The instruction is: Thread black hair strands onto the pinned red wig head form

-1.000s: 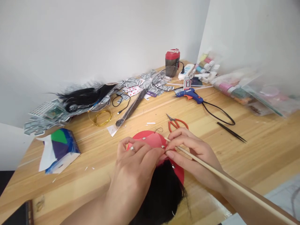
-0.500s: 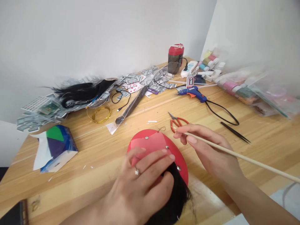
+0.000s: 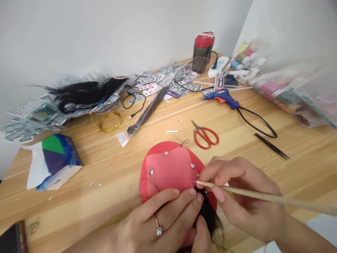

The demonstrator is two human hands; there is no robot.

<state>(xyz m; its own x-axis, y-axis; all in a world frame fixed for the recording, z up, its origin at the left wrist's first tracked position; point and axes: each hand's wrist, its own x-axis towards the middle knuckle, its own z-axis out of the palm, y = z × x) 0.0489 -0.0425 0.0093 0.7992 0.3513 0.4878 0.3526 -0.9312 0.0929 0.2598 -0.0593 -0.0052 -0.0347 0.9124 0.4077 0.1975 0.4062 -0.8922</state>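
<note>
A round red piece [image 3: 158, 149] sits before me with a sheer pinkish fabric [image 3: 171, 172] over it, fixed by several silver thumbtacks [image 3: 166, 153]. My left hand [image 3: 168, 221], a ring on one finger, lies across its lower part. Its fingers and bent thumb grip a bundle of black hair [image 3: 212, 216], partly hidden beneath the hand. In my right hand [image 3: 247, 196] is a long thin wooden stick [image 3: 265, 197], pinched near its front end. The stick's fine pale tip is at the fabric's right side, just above the left fingertips; whether it touches is unclear.
Red-handled scissors [image 3: 206, 137] and black tweezers [image 3: 271, 146] lie beyond my right hand. Further back are a blue glue gun [image 3: 223, 97], a cup with a red lid [image 3: 203, 52], playing cards [image 3: 147, 88], gold wire [image 3: 110, 121] and more black hair [image 3: 86, 93]. A phone [image 3: 12, 239] lies at lower left.
My right hand has brought the stick's tip down from near the scissors to the fabric by the left fingertips. The left hand appears lower, uncovering more fabric and another thumbtack.
</note>
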